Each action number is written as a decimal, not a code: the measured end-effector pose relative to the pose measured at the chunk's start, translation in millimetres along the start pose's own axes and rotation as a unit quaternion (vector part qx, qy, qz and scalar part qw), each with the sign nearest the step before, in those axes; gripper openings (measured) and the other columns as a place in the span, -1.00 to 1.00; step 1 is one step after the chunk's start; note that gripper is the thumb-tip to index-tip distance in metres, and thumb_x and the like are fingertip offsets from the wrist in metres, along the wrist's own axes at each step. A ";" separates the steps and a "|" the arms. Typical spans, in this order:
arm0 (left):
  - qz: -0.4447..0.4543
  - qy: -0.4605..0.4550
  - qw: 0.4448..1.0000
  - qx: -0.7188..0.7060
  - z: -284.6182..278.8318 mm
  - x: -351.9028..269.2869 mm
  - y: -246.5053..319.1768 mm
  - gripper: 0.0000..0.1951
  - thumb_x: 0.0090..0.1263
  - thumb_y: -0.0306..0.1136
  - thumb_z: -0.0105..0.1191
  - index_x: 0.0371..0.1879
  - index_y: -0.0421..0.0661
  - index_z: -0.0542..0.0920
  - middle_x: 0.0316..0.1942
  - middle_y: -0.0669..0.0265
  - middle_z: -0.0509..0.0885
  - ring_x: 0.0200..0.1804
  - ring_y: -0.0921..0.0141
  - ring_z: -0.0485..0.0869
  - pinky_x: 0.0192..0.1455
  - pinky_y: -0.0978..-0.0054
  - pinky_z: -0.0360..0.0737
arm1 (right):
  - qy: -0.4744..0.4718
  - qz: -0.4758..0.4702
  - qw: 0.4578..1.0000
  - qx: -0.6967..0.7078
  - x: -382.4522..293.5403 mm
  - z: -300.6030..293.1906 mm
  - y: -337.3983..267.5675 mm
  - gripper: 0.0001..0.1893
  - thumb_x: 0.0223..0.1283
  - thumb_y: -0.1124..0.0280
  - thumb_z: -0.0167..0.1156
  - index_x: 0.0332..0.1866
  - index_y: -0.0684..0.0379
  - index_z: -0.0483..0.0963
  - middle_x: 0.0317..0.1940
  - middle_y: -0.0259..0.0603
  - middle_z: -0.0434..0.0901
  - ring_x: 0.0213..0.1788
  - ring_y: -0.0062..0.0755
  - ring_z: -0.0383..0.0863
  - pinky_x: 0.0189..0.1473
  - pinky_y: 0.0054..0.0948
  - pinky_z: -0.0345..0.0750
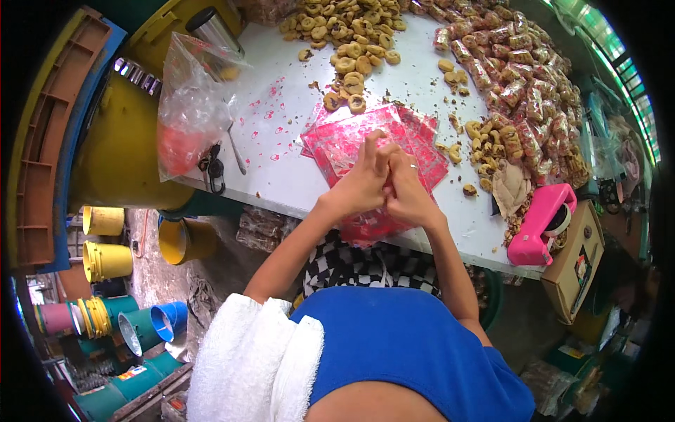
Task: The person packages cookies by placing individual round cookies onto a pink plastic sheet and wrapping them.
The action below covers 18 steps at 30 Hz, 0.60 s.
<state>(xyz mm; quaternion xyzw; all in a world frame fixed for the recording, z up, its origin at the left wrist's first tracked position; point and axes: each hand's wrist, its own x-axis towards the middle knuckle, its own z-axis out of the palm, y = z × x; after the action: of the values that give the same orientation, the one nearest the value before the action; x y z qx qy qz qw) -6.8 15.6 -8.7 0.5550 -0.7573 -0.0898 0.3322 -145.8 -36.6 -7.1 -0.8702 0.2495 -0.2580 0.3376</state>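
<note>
My left hand [361, 176] and my right hand [406, 184] meet over a fanned stack of red-printed plastic wrappers [337, 142] at the table's front edge. Their fingers are bent and close together; part of a red wrapper [369, 227] shows below them, and whether either hand grips it is hidden. Just beyond the stack lie round filled cookies [357, 103], trailing back to a big heap [345, 24]. Many filled, wrapped packs of cookies [527, 95] are piled on the right. Loose cookies and broken pieces [482, 153] lie between that pile and the wrappers.
A pink tape dispenser [532, 227] and a cardboard box [575, 264] are at the right corner. On the left are a clear plastic bag [184, 121], a spoon [237, 150], keys [213, 166] and a steel tumbler [216, 31]. Yellow pails [108, 261] stand beyond the left edge.
</note>
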 end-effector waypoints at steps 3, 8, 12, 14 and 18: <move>-0.034 -0.006 0.996 -0.079 -2.8 2.3 -12.0 -0.07 -0.12 -0.62 0.18 0.31 -0.09 -0.03 0.29 -0.11 -0.12 0.40 -0.18 -0.02 0.42 0.10 0.24 | -0.041 -0.026 0.998 -0.030 3.7 0.4 -0.7 -0.42 -0.16 0.58 0.05 0.14 0.32 0.22 -0.05 0.12 0.33 0.06 0.13 0.28 0.16 -0.03 0.25; -0.032 -0.077 0.981 -0.177 -6.9 -5.0 -26.2 0.01 -0.13 -0.67 0.13 0.39 -0.16 -0.16 0.38 -0.13 -0.25 0.48 -0.16 -0.23 0.47 0.11 0.16 | 0.001 -0.058 0.991 -0.124 5.7 12.1 0.1 -0.52 -0.02 0.51 0.12 0.10 0.27 0.31 -0.08 0.05 0.35 -0.01 0.05 0.31 0.09 -0.07 0.30; -0.050 -0.118 0.965 -0.230 -40.7 -15.3 -14.7 -0.19 0.00 -0.71 0.07 0.34 -0.16 0.10 0.31 -0.13 0.20 0.39 -0.05 0.21 0.35 0.17 0.34 | 0.031 -0.063 0.988 -0.140 7.8 13.6 -3.8 -0.62 0.09 0.40 0.18 0.05 0.17 0.42 -0.12 -0.03 0.40 -0.05 0.01 0.34 0.03 -0.11 0.35; -0.112 -0.117 0.973 -0.167 -50.6 -18.3 -19.5 -0.32 0.06 -0.67 0.11 0.26 -0.16 0.24 0.11 -0.04 0.40 0.23 0.04 0.39 0.23 0.22 0.43 | 0.029 -0.053 0.988 -0.139 9.8 12.2 -8.1 -0.65 0.11 0.37 0.19 0.04 0.13 0.45 -0.14 -0.06 0.41 -0.06 0.01 0.35 0.02 -0.13 0.36; -0.076 -0.062 0.994 -0.055 -59.8 -24.1 -47.1 -0.64 0.20 -0.59 0.12 0.02 -0.17 0.49 -0.28 0.10 0.63 -0.14 0.17 0.61 -0.07 0.30 0.55 | 0.056 -0.049 0.988 -0.135 9.4 19.3 -16.4 -0.77 0.14 0.32 0.21 -0.08 0.03 0.52 -0.14 -0.13 0.45 -0.06 -0.01 0.36 0.01 -0.12 0.34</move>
<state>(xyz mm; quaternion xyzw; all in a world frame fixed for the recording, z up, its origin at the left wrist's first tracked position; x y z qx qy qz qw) 69.9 33.9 3.4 0.5857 -0.7257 -0.1902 0.3068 -122.6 -22.8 -5.0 -0.9031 0.2575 -0.2865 0.1897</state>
